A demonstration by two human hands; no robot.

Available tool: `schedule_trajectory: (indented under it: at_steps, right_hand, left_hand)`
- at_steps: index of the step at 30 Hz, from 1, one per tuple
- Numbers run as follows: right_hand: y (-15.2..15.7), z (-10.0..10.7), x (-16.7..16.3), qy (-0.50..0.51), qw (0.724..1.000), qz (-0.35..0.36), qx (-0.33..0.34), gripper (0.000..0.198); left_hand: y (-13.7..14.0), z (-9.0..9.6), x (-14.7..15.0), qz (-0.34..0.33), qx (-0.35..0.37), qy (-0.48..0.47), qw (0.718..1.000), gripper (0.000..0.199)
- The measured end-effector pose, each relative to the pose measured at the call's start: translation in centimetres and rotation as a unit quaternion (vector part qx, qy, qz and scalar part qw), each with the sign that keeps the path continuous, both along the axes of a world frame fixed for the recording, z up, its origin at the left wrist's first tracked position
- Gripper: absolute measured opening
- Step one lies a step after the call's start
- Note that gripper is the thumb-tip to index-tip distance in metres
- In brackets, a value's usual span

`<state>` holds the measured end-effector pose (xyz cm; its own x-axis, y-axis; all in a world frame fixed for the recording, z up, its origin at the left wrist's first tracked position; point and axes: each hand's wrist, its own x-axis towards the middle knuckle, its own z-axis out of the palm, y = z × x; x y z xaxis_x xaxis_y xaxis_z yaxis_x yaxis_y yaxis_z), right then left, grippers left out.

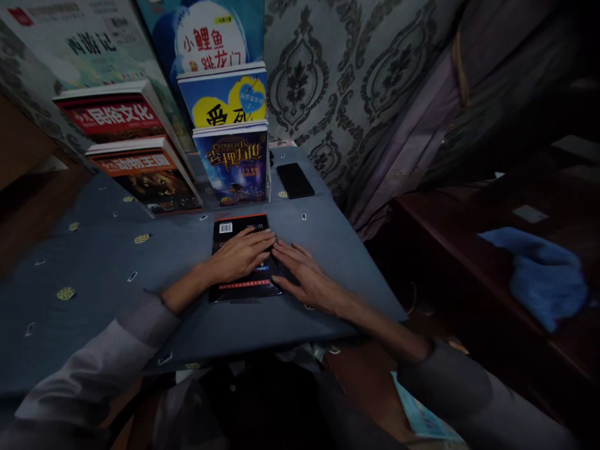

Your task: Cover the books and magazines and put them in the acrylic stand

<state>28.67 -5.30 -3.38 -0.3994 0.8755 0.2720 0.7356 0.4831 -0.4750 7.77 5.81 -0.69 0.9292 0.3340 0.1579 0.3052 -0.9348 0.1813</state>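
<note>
A dark book (234,289) lies flat on the table, its barcode side up, with an orange strip along the top and a red one near the bottom. Across its middle rests my left hand (241,253), palm down with fingers stretched out, covering part of the cover. My right hand (302,275) reaches in from the right, fingers extended, fingertips at the book's right edge and close to the left hand's fingertips. Neither hand grasps anything.
Several upright books, among them a blue one (237,165) and a lion-cover one (157,181), stand at the table's back. A black phone (295,180) lies right of them. The table (103,250) ends at a curtain (407,137); a blue cloth (546,278) lies farther right.
</note>
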Motion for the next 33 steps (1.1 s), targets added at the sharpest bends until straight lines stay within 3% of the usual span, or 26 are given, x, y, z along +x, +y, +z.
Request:
schedule_trajectory:
  at_steps: [12, 19, 23, 29, 33]
  right_hand:
    - [-7.3, 0.8, -0.1, -0.021, 0.999, 0.033, -0.001, 0.059]
    - [-8.3, 0.7, 0.2, -0.023, 0.999, 0.030, 0.009, 0.054]
    - [-7.0, 1.4, 0.2, 0.008, 0.999, -0.008, 0.034, 0.044]
    - [-4.1, 1.7, -0.9, 0.027, 0.999, -0.022, 0.029, 0.043]
    - [-2.9, 0.9, -1.8, -0.002, 1.000, -0.013, 0.006, 0.047]
  left_hand:
    - [-7.1, 0.7, -1.8, -0.034, -0.013, 0.031, 0.999, 0.049]
    - [-9.6, 0.8, -2.6, -0.030, -0.034, 0.035, 0.998, 0.050]
    - [-6.7, 0.9, -3.7, 0.001, -0.045, 0.028, 0.999, 0.049]
    - [1.4, 0.8, -7.6, 0.182, -0.047, -0.017, 0.982, 0.059]
    - [1.1, 0.1, -9.6, 0.167, -0.053, -0.007, 0.984, 0.060]
